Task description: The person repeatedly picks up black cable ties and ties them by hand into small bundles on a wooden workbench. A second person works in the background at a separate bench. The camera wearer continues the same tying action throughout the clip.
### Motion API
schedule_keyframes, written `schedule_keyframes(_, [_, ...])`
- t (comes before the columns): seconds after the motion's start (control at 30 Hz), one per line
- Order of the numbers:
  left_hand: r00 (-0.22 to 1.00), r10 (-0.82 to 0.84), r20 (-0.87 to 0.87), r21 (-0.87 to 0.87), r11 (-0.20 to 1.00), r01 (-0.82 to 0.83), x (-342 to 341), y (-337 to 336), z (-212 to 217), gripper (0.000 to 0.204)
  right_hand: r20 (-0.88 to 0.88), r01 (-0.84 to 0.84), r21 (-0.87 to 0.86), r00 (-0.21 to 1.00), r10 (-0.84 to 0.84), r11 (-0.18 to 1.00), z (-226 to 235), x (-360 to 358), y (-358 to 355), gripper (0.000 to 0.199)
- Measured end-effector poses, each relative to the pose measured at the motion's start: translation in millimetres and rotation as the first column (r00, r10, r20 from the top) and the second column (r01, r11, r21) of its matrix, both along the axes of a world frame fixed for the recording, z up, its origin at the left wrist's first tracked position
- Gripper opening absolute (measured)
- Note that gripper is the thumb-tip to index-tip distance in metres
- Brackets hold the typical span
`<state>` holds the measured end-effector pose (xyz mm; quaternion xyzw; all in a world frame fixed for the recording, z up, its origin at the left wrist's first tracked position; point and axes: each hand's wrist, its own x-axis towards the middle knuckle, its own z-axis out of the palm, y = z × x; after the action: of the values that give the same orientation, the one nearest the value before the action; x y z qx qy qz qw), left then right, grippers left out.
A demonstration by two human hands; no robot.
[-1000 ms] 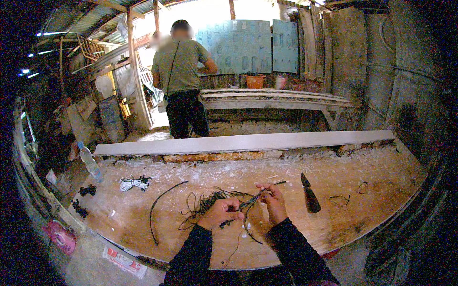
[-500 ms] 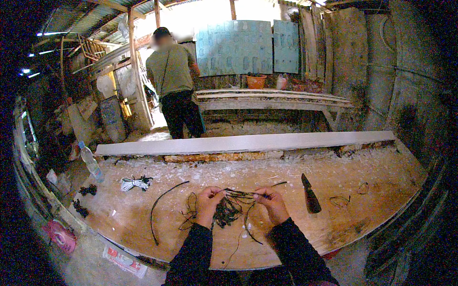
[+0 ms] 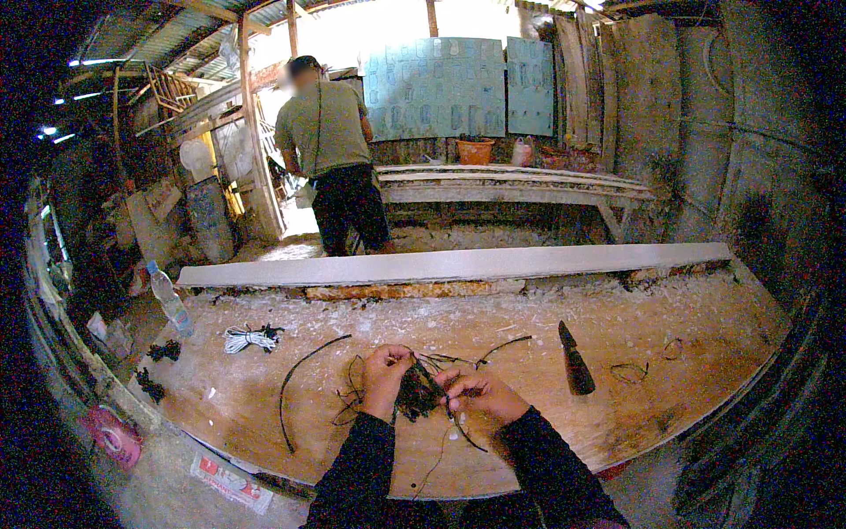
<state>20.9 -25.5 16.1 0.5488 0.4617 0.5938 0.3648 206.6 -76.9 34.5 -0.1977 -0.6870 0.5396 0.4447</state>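
In the middle of the wooden table (image 3: 493, 472) lies a tangled bundle of thin black cord (image 3: 419, 395). My left hand (image 3: 385, 377) is closed with thumb and fingers pinching black cord at the bundle's upper left. Opposite it, my right hand (image 3: 486, 394) pinches a black strand at the bundle's right side; the strand's tail hangs below the fingers toward me. A separate curved black cord (image 3: 289, 388) rests left of my hands, and thin loose loops (image 3: 345, 406) lie by my left wrist. To the right is a dark-handled knife (image 3: 577, 368), blade pointing away.
A tied white cord bundle (image 3: 250, 339), small black bundles (image 3: 150, 386) and a plastic bottle (image 3: 167, 300) are on the left. Thin loops (image 3: 629, 373) lie right of the knife. A long white strip (image 3: 458, 265) borders the far edge. Beyond it stands another person (image 3: 330, 150) near a bench (image 3: 511, 189).
My right hand has moved left and slightly toward me, from the outstretched strands to the bundle's right side. My left hand has stayed nearly still. The other person has shifted slightly right.
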Motion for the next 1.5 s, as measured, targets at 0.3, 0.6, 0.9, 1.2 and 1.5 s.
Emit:
schedule_keyframes(0.3, [0.991, -0.135, -0.016, 0.022, 0.991, 0.135, 6, -4, 2, 0.008, 0.024, 0.047, -0.243, 0.999, -0.042, 0.969, -3, 5, -1, 0.010])
schedule_keyframes(0.6, [0.981, -0.148, -0.122, 0.045, 0.987, 0.155, 9, -6, -1, 0.012, -0.038, 0.037, -0.280, 0.998, -0.049, 0.959, 1, 1, -4, 0.011])
schedule_keyframes(0.9, [0.914, -0.360, -0.185, 0.028, 0.928, 0.371, 10, -7, 1, 0.014, -0.120, 0.316, -0.309, 0.923, -0.366, 0.897, -13, 0, 13, 0.017])
schedule_keyframes(1.2, [0.747, -0.586, -0.315, -0.025, 0.791, 0.611, 14, -15, 6, 0.010, -0.174, 0.492, -0.255, 0.823, -0.540, 0.833, -17, 7, 18, 0.007])
schedule_keyframes(1.5, [0.465, -0.867, -0.178, -0.099, 0.486, 0.868, 19, -18, -1, 0.016, -0.106, 0.666, -0.142, 0.725, -0.681, 0.732, -19, 10, 24, 0.014])
